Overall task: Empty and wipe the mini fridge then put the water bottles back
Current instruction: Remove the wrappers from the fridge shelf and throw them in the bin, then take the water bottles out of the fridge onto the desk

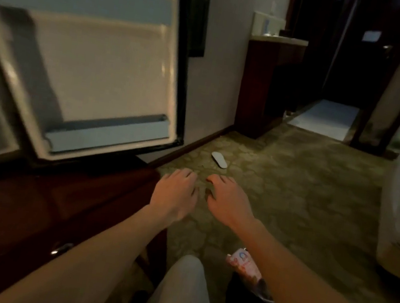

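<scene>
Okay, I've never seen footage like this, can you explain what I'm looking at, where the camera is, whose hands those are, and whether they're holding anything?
There is no machine here. One wide-angle camera sits on a person's head and looks forward and down, so the arms reaching in from the bottom belong to the wearer. The left hand and right hand hover side by side above the patterned carpet, fingers spread, holding nothing. At upper left is the open mini fridge door, seen from its pale inner side; its shelves look bare. The fridge sits in a dark wooden cabinet. A small white object lies on the carpet beyond the hands; it is too blurred to identify. No water bottles are clearly visible.
</scene>
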`<action>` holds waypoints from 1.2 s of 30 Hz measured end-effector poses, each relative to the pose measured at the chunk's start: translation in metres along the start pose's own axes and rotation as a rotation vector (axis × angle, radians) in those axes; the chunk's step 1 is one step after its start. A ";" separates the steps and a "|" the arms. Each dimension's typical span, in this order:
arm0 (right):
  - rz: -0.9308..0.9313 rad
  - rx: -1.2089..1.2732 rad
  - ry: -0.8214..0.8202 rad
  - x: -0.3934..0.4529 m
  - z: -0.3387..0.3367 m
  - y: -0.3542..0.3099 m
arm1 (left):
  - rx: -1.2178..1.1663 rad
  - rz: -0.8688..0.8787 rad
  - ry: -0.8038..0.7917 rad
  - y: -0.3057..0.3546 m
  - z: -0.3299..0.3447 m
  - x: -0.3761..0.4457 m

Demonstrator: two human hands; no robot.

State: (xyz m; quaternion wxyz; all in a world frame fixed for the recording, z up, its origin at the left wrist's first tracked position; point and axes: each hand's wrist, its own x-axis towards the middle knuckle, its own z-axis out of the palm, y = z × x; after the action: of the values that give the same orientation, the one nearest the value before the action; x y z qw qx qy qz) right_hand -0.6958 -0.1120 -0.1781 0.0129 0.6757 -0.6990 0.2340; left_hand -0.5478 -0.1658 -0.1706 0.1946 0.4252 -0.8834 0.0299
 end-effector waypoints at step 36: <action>-0.728 0.295 -0.094 0.095 0.027 -0.445 | 0.347 -0.798 0.243 -0.287 -0.265 -0.243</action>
State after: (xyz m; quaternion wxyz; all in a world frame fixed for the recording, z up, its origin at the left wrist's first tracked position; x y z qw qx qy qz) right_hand -0.2728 -0.2002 -0.0329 -0.0342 0.8838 -0.3726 0.2809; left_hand -0.1077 -0.1115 -0.0483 0.2190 0.7522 -0.6031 0.1497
